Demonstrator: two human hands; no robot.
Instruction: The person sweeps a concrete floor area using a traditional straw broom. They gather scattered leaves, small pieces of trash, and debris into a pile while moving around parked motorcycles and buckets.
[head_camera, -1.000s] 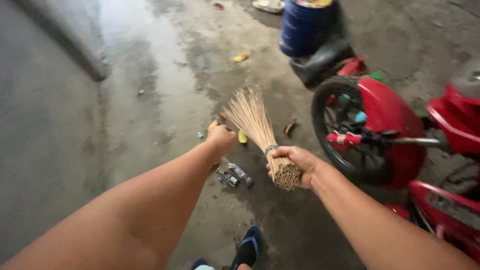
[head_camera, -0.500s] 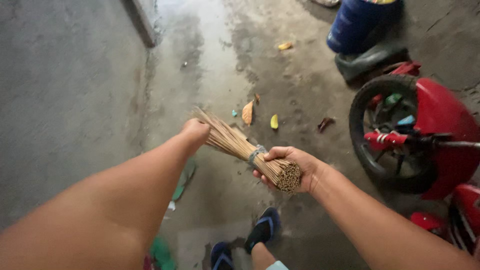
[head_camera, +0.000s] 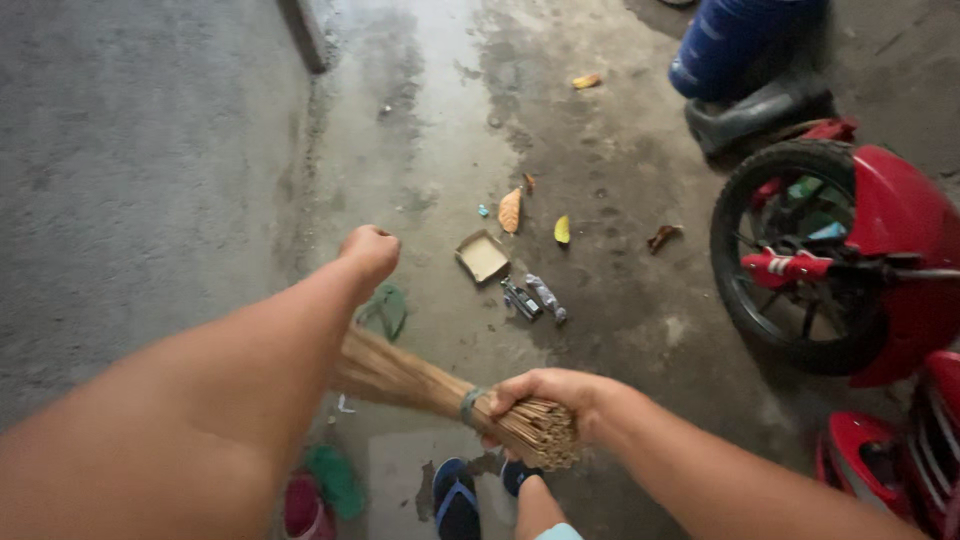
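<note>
My right hand (head_camera: 545, 395) grips the bound end of a stick broom (head_camera: 430, 385), a bundle of thin tan sticks tied with a band. The broom points down and to the left, and its far end is hidden behind my left forearm. My left hand (head_camera: 368, 250) is a closed fist held out in front, above the wet concrete floor (head_camera: 440, 120), apart from the broom. On the floor ahead lie a small open cardboard box (head_camera: 483, 256), two dry leaves (head_camera: 511, 210) and a small wrapper (head_camera: 535, 298).
A red motorcycle (head_camera: 860, 250) stands at the right, its front wheel (head_camera: 775, 255) near the litter. A blue barrel (head_camera: 735, 45) stands at the back right. A grey wall (head_camera: 130, 170) runs along the left. My feet in blue sandals (head_camera: 458, 497) are below.
My right hand has swung the broom down and to the left, from pointing up and forward to low behind my left arm. The view has shifted, showing the box and wrapper.
</note>
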